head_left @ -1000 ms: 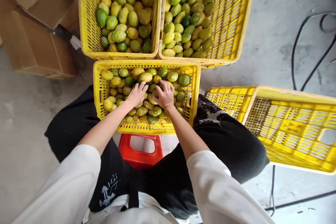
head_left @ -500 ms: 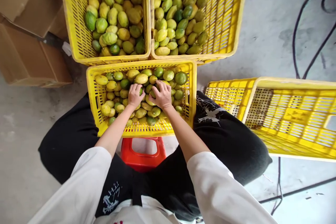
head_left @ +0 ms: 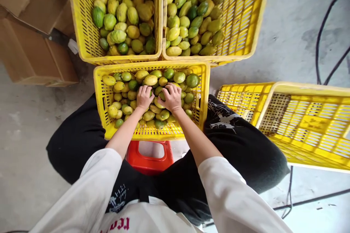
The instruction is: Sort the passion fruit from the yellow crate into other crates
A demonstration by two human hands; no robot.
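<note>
A shallow yellow crate full of green and yellow lemons lies between my knees. Near its middle, my left hand has its fingers curled over a green lemon, of which only a small part shows beside the thumb. Close by on the right, my right hand is bent round another greenish lemon, its thumb against the near side. Both hands stay down among the fruit, a short gap apart. My fingertips are partly hidden by the hands and lemons.
Two deeper yellow crates, the left one and the right one, hold more lemons beyond. Another yellow crate lies at right. Cardboard boxes stand at left, a red stool below, and black cable on the floor.
The whole view has shifted slightly, so the crates appear a little further right. My hands keep nearly the same place on the lemons, with the right fingers a little more curled.
</note>
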